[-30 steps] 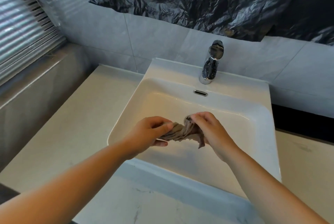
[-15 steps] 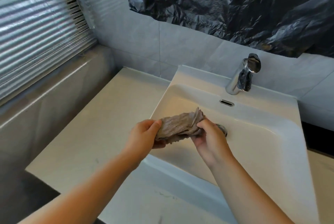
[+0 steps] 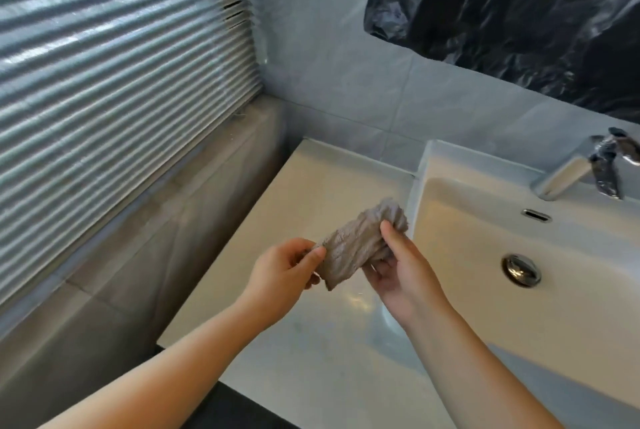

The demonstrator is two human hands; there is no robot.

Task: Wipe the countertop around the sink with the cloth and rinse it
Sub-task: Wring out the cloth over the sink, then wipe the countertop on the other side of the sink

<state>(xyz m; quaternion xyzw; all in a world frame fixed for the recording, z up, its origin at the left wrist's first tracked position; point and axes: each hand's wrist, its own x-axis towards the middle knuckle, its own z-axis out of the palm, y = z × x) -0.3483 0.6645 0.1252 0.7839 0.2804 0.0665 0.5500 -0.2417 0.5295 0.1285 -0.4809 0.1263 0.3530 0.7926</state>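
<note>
A crumpled grey-brown cloth (image 3: 360,243) hangs in the air between both hands, above the pale countertop (image 3: 304,193) left of the sink. My left hand (image 3: 280,276) pinches its lower left end between thumb and fingers. My right hand (image 3: 398,273) grips its right side, thumb on top and fingers underneath. The white rectangular sink (image 3: 519,324) lies to the right, with a chrome drain (image 3: 521,270) in its basin and a chrome tap (image 3: 585,169) at its back rim. No water runs from the tap.
A window with slatted blinds (image 3: 114,99) and a grey stone ledge (image 3: 138,238) borders the countertop on the left. Grey wall tiles rise behind. Black plastic sheeting (image 3: 519,20) covers the wall above the sink. The counter's front edge (image 3: 207,363) drops to dark floor.
Both hands have carried the cloth from over the basin leftward to above the countertop, and the twisted cloth has loosened. The view has swung left toward the window.
</note>
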